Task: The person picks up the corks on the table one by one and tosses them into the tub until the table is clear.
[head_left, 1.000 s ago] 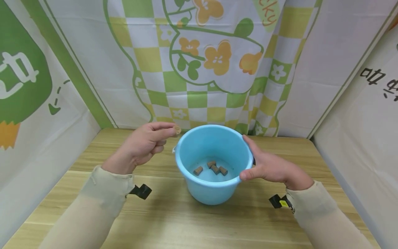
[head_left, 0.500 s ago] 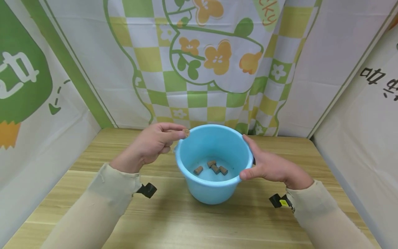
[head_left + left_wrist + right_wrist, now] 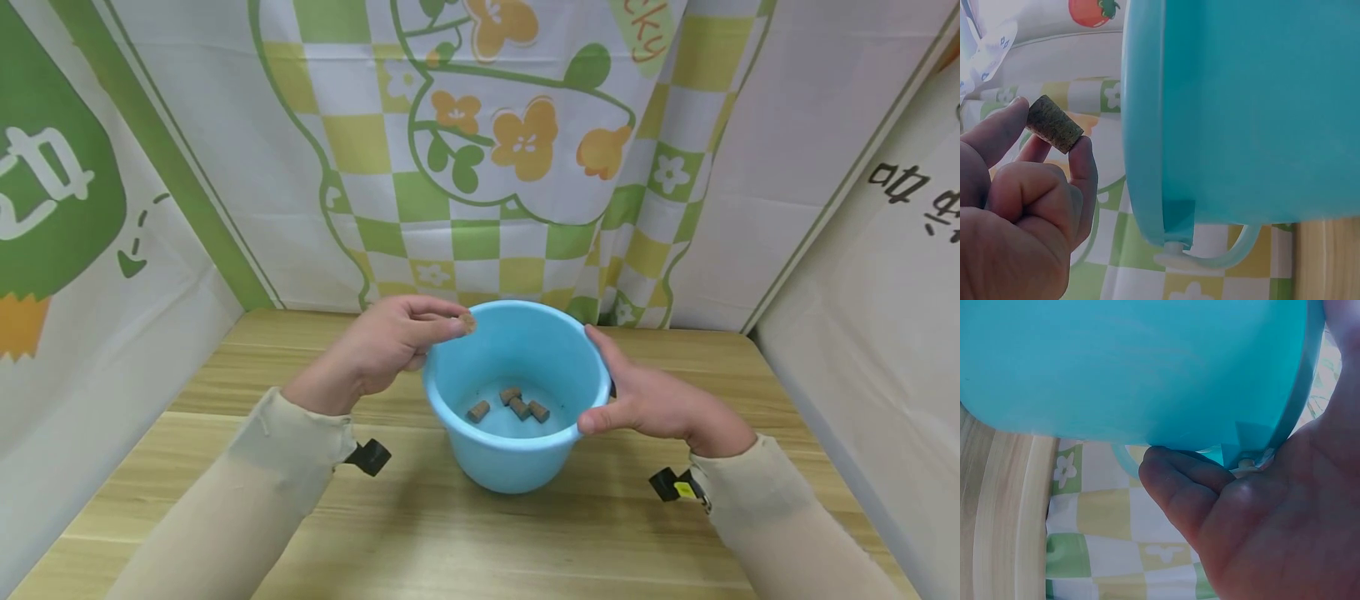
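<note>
Between the thumb and fingers of my left hand (image 3: 390, 346) a brown cork (image 3: 1054, 124) is pinched, tilted in the left wrist view. In the head view this hand is at the left rim of a light blue bucket (image 3: 513, 468), and only the cork's end shows. Several corks (image 3: 519, 407) lie on the bucket's floor. My right hand (image 3: 654, 400) grips the bucket's right side, thumb on the rim and fingers round the outside. The right wrist view shows curled fingers (image 3: 1179, 487) against the wall.
The bucket stands upright on a wooden table (image 3: 480, 550). A checkered curtain (image 3: 517, 200) hangs close behind it, and printed cloth walls rise on the left and right. A pale bucket handle (image 3: 1229, 257) hangs from the rim in the left wrist view.
My left hand has moved right with the cork, from outside the bucket to its left rim. My right hand, the bucket and the corks inside have not visibly moved.
</note>
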Available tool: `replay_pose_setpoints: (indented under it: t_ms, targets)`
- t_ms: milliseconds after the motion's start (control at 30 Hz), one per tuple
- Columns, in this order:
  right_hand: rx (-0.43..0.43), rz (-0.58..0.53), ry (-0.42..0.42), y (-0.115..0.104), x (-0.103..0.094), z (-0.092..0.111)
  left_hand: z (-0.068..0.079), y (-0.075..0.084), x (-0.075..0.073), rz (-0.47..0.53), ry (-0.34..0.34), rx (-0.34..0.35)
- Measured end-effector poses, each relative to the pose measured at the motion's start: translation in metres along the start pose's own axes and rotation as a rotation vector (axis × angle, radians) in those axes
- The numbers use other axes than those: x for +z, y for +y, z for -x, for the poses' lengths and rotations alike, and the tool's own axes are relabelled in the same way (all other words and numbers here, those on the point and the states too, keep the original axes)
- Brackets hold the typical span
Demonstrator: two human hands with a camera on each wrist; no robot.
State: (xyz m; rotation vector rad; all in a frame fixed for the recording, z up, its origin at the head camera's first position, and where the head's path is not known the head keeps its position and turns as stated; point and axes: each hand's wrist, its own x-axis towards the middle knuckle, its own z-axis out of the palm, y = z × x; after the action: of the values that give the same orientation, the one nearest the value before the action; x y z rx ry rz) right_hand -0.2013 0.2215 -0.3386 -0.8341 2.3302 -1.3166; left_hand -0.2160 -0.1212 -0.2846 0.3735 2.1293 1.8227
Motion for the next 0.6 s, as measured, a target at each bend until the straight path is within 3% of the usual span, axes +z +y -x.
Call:
replay_pose_setpoints:
  t_ms: [600]
  targets:
    - [0.01,0.0,0.005,0.0,0.0,0.0,-0.005,0.004,0.015,0.004,-0.008,-0.008]
